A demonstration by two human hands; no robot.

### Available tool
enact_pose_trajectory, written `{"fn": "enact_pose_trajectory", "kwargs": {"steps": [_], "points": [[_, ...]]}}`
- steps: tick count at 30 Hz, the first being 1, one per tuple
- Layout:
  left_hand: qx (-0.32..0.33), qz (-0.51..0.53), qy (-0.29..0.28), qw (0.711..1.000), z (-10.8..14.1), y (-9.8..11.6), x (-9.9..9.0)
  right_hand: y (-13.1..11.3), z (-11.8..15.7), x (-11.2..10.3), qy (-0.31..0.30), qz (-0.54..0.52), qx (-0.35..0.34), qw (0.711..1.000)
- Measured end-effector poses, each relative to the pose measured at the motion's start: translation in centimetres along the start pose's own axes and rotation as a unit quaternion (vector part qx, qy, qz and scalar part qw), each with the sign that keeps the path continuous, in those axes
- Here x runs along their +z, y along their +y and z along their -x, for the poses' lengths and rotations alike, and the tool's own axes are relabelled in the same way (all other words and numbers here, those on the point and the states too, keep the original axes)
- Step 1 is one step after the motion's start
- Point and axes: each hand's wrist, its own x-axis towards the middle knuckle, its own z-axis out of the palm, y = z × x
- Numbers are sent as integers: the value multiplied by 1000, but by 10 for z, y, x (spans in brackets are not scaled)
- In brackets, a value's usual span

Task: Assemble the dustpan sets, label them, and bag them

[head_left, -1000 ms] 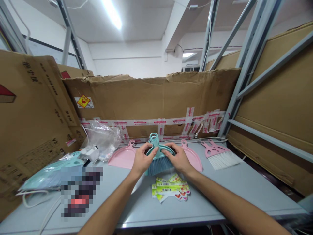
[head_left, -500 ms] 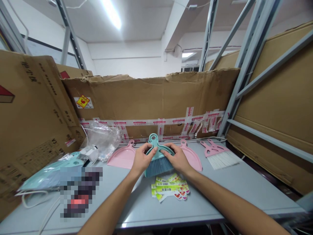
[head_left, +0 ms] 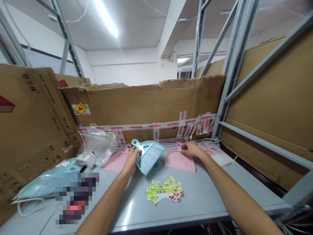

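My left hand (head_left: 132, 160) is closed on a teal dustpan with a matching brush (head_left: 149, 156) set against it. The bristles point down and to the right. Part of another teal piece (head_left: 156, 164) shows behind the bristles. At the upper right edge of a pink dustpan (head_left: 179, 161), beside its handle, my right hand (head_left: 193, 150) has its fingers curled together; the fingertips are partly hidden. A second pink dustpan (head_left: 116, 160) lies behind my left hand. Pink brushes with white bristles (head_left: 221, 158) lie beyond my right forearm.
Several green and white label cards (head_left: 165, 190) lie fanned near the table's (head_left: 137, 212) middle. Bagged teal items (head_left: 49, 179), a white charger with cables (head_left: 86, 159) and a clear plastic bag (head_left: 99, 147) are on the left. Cardboard (head_left: 141, 104) and metal rack posts surround the table.
My right hand has let go of the teal set and moved right to the pink dustpan. My left hand has kept the set and tilted it. The view has shifted slightly.
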Motion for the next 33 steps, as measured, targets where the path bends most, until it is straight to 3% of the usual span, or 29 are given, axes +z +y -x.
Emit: {"fn": "enact_pose_trajectory", "kwargs": {"steps": [4, 7, 9, 12, 14, 16, 20, 25, 29, 33], "points": [[-5, -19, -31, 999, 1, 10, 3, 13, 1, -15, -33, -57, -34, 997], [72, -152, -68, 983, -1, 17, 18, 25, 7, -35, -22, -160, -56, 985], [123, -253, -96, 955, -5, 18, 38, 35, 12, -45, -28, -301, -56, 951], [141, -320, -133, 927, -11, 16, 77, 42, 17, -50, -53, -489, -36, 870], [154, -361, -159, 906, -14, 12, 104, 40, 18, -48, -67, -541, -33, 838], [162, -403, -178, 883, -16, 8, 126, 37, 17, -44, -80, -559, -39, 825], [169, -485, -209, 832, -18, 1, 146, 31, 14, -34, -114, -531, -39, 839], [175, -556, -227, 780, -22, -5, 144, 32, 9, -26, -123, -484, -61, 864], [190, -577, -233, 759, -27, -8, 140, 32, 7, -24, -118, -475, -63, 870], [224, -568, -228, 759, -29, -8, 138, 24, 8, -21, -113, -474, -46, 872]]}}
